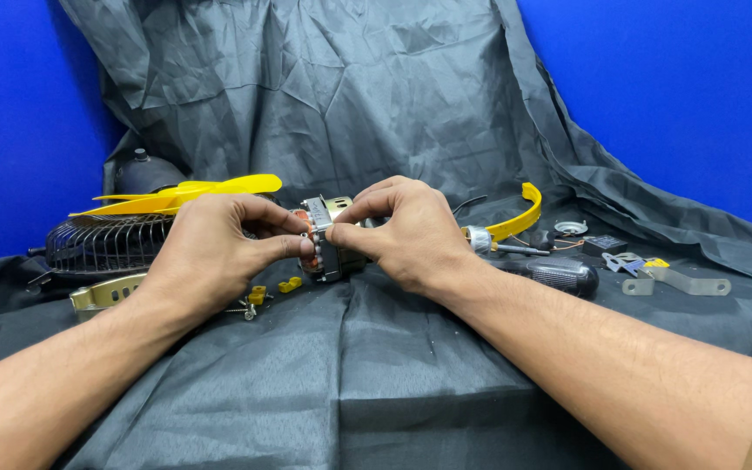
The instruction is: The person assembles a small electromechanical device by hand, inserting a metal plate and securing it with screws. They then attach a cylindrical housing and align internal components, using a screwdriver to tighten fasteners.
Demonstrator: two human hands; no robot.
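Head view looks down on a crinkled grey cloth spread over a table against a blue backdrop. Both hands meet at the middle over a small electric motor, a stack of metal plates with copper-coloured windings showing on its left face. The left hand is curled nearly closed, thumb and forefinger pinching the motor's left side; the right hand is likewise curled, its fingertips gripping the top and right side. The motor is held just above the cloth, its long axis running roughly left to right; its right end is hidden behind the right hand, so which way its shaft points cannot be told. Behind the left hand lie a yellow fan blade and a dark wire grille. Small yellow clips sit below the motor. To the right lie a curved yellow band, a black-handled screwdriver and a grey metal bracket.
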